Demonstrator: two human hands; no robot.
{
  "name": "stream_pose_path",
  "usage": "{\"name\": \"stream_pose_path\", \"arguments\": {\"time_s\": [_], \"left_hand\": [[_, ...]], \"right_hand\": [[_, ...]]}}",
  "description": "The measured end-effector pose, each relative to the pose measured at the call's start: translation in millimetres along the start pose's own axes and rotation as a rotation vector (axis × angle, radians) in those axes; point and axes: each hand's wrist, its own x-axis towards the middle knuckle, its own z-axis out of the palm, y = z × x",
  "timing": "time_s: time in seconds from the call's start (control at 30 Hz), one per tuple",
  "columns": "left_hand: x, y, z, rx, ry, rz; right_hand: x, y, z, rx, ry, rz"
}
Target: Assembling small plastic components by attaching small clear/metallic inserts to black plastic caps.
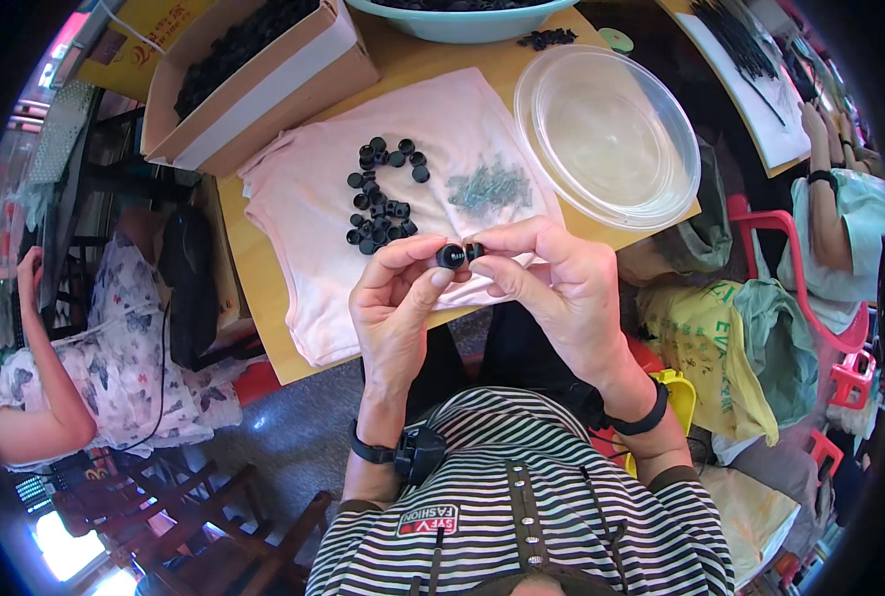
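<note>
Above the near edge of the pale pink cloth (308, 298), my two hands meet at the fingertips. My left hand (398, 298) pinches a small black round plastic piece (451, 256) between thumb and forefinger. A second black plastic piece (475, 252), narrower from this side, is pinched in my right hand (557, 283) and sits right beside the first. Whether the two pieces touch is hard to see. Beyond my left hand, several loose black plastic pieces (378, 214) of the same sort lie on the cloth. A pile of thin silvery pieces, like small springs (489, 187), lies to their right.
At the back left stands a cardboard box (263, 99) full of black parts. A pale blue basin (462, 25) holds more at the back. Round clear plastic lids or tubs (606, 134) lie at the right of the wooden table (253, 268). Other people sit on both sides.
</note>
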Motion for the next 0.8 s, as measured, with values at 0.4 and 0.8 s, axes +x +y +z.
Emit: {"name": "stream_pose_path", "arguments": {"time_s": [0.4, 0.8], "left_hand": [[4.4, -0.6, -4.3, 0.249, -0.075, 0.132], [5.8, 0.0, -4.5, 0.249, -0.061, 0.07]], "right_hand": [[0.3, 3.2, 3.8, -0.298, 0.112, -0.18], [2.1, 5.7, -5.1, -0.49, 0.011, -0.326]]}}
